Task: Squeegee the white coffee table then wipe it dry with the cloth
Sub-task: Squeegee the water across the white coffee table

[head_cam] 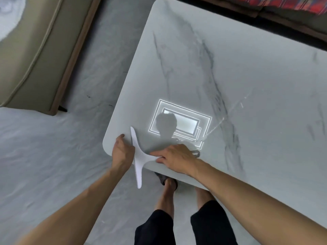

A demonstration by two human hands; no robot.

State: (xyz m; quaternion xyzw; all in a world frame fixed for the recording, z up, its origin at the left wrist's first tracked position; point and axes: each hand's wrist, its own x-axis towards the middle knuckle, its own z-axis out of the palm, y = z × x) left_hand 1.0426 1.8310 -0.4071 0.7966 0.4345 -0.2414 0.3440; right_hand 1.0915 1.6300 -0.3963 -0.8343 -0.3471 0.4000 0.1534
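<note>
The white marble-look coffee table [247, 76] fills the right of the head view, its near-left rounded corner just in front of me. A white squeegee [137, 156] lies over that corner, with its blade running along the table's left edge and its lower end hanging past the rim. My right hand [177, 156] is shut on the squeegee's handle, whose grey end loop [196, 153] pokes out behind the hand. My left hand [122, 152] rests on the table's corner edge beside the blade, fingers curled over the rim. No cloth is visible.
A beige sofa with a wooden base [35, 50] stands at the left across the grey marble floor [53, 156]. Another seat with a red plaid fabric [283, 4] lies behind the table. My legs and feet [168, 184] are below the table's near edge.
</note>
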